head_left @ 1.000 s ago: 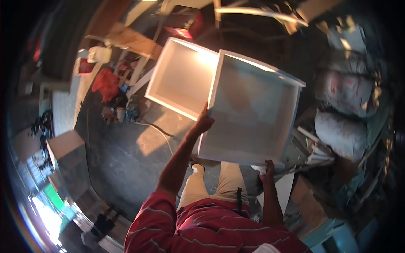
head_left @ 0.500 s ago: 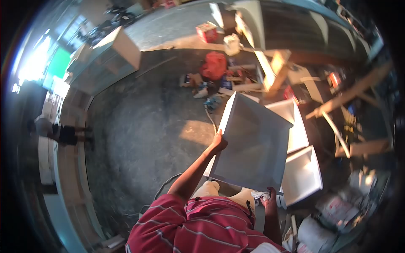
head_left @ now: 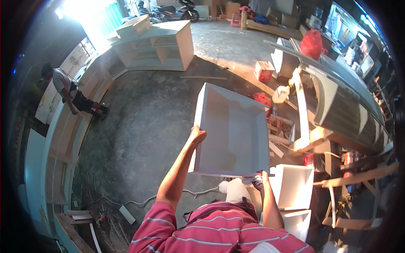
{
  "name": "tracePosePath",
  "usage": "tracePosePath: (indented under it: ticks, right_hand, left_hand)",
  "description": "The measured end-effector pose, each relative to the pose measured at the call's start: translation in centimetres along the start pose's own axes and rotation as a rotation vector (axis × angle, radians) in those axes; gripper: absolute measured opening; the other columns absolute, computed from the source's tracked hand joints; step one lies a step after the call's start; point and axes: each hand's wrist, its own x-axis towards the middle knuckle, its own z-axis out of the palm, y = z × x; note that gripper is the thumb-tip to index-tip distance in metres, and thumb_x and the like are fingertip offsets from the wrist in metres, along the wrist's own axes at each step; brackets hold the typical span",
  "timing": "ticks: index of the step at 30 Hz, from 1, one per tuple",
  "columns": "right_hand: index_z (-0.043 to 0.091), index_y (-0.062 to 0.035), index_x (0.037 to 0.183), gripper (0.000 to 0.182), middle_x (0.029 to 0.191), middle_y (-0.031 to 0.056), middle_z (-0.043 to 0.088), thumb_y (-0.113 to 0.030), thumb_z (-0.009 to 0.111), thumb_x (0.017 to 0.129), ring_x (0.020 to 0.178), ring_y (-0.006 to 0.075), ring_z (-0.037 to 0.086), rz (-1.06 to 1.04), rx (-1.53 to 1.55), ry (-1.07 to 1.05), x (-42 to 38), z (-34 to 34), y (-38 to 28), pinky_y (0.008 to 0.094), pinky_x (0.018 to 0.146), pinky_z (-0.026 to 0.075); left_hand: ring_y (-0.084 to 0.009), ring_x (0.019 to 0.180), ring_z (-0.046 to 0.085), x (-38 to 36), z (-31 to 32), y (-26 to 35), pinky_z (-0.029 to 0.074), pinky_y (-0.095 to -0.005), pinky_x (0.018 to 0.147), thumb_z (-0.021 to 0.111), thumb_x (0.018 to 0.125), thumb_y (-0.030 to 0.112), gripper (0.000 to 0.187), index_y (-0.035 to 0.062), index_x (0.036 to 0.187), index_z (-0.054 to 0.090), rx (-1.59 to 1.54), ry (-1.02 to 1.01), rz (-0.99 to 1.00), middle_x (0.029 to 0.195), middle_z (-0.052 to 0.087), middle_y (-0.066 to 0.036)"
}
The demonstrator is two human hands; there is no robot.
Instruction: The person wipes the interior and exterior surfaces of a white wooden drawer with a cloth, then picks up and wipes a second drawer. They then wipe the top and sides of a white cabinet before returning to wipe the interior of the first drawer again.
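Observation:
A large white drawer box [head_left: 230,130], its hollow side facing up toward me, is held in front of my body. My left hand [head_left: 197,135] grips its left side wall, fingers wrapped over the edge. At the near right corner, my right hand [head_left: 263,177] is closed on the drawer, with a crumpled whitish cloth [head_left: 254,180] bunched against that corner. Just beyond my right forearm stand two more white drawer boxes [head_left: 292,185], one behind the other on the floor.
A long pale cabinet [head_left: 59,168] curves along the left, with a person [head_left: 69,90] beside it. Wooden trestles [head_left: 358,177] and a wood-framed piece [head_left: 337,101] are at right. A cable [head_left: 147,201] and wood scraps [head_left: 126,214] lie on the floor. Motorcycles [head_left: 177,12] are parked far back.
My view has turned left and lifted, bringing the cabinet and doorway further in. The drawer, still in both hands, now sits more squarely before me, tilted less.

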Motion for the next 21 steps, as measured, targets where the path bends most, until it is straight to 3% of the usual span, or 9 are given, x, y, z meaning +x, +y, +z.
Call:
tracePosePath:
  ticks: [6,7,8,10,14,16,18,19,21]
  right_hand:
    - [0.041,-0.0130,0.062,0.019,0.044,-0.0037,0.035,-0.022,0.053,0.074,0.028,0.0093,0.032,0.251,-0.029,-0.051,6.8,11.8,-6.7,0.0220,0.026,0.030]
    - [0.038,-0.0141,0.059,0.024,0.043,-0.0036,0.033,-0.022,0.054,0.074,0.028,0.0089,0.030,0.132,-0.082,0.080,8.3,14.7,-7.1,0.0199,0.024,0.025]
    - [0.035,-0.0157,0.057,0.027,0.044,-0.0033,0.032,-0.023,0.053,0.075,0.029,0.0091,0.031,0.213,-0.092,-0.041,10.7,15.7,-8.2,0.0198,0.024,0.024]
    - [0.033,-0.0166,0.056,0.028,0.044,-0.0034,0.032,-0.023,0.052,0.076,0.030,0.0081,0.032,0.088,-0.063,0.016,19.6,17.1,-7.9,0.0204,0.024,0.021]
    - [0.034,-0.0141,0.057,0.026,0.046,-0.0020,0.034,-0.020,0.049,0.077,0.030,0.0056,0.030,0.199,-0.177,-0.010,18.3,29.1,-11.5,0.0179,0.024,0.017]
    - [0.037,-0.0117,0.060,0.022,0.047,-0.0015,0.037,-0.019,0.049,0.076,0.031,0.0050,0.029,0.293,-0.209,-0.058,18.8,33.4,-12.8,0.0155,0.024,0.018]
    - [0.040,-0.0097,0.063,0.020,0.048,0.0000,0.038,-0.021,0.051,0.076,0.031,0.0042,0.030,0.369,-0.281,-0.063,22.2,37.4,-13.8,0.0142,0.024,0.020]
    - [0.045,-0.0066,0.070,0.019,0.052,0.0027,0.042,-0.023,0.052,0.076,0.031,0.0056,0.032,0.320,-0.297,-0.080,23.9,39.4,-13.9,0.0129,0.023,0.020]
    - [0.050,-0.0024,0.082,0.022,0.064,0.0068,0.051,-0.024,0.050,0.075,0.043,0.0152,0.047,0.220,-0.335,-0.050,26.4,43.4,-14.7,0.0238,0.031,0.038]
  left_hand:
    - [-0.0230,0.070,0.061,12.0,-3.5,-0.1,0.049,-0.0336,0.059,0.045,0.071,0.002,0.038,-0.0067,0.106,0.054,-0.085,0.133,0.030,0.076,0.063,-0.018]
    - [-0.0214,0.067,0.060,14.3,-3.8,-0.6,0.048,-0.0328,0.058,0.044,0.070,0.002,0.038,-0.0062,0.107,0.054,-0.108,0.176,0.102,0.075,0.062,-0.018]
    - [-0.0198,0.065,0.059,17.0,-4.4,-1.5,0.047,-0.0320,0.056,0.044,0.070,0.002,0.039,-0.0057,0.107,0.055,-0.127,0.212,0.172,0.073,0.062,-0.017]
    - [-0.0189,0.065,0.058,20.5,-7.0,-1.4,0.047,-0.0323,0.056,0.043,0.071,0.000,0.045,-0.0011,0.114,0.053,-0.084,0.147,0.004,0.074,0.062,-0.014]
    - [-0.0156,0.057,0.053,26.2,-11.9,-0.2,0.044,-0.0302,0.049,0.041,0.070,0.000,0.048,0.0019,0.116,0.052,-0.145,0.193,0.039,0.071,0.060,-0.009]
    - [-0.0134,0.053,0.050,30.0,-14.8,0.3,0.041,-0.0302,0.045,0.040,0.069,0.001,0.045,0.0003,0.112,0.053,-0.126,0.178,-0.042,0.065,0.055,-0.007]
    - [-0.0094,0.053,0.045,32.9,-17.1,2.7,0.036,-0.0254,0.045,0.043,0.063,-0.003,0.026,0.0022,0.085,0.055,-0.136,0.221,-0.084,0.063,0.049,0.000]
    - [-0.0101,0.054,0.046,35.3,-18.1,2.6,0.037,-0.0258,0.046,0.043,0.062,-0.003,0.027,0.0014,0.086,0.055,-0.108,0.226,-0.104,0.062,0.048,-0.001]
    - [-0.0141,0.053,0.050,38.9,-19.6,4.3,0.040,-0.0296,0.046,0.043,0.067,0.000,0.031,-0.0005,0.096,0.054,-0.079,0.256,-0.066,0.062,0.052,-0.006]
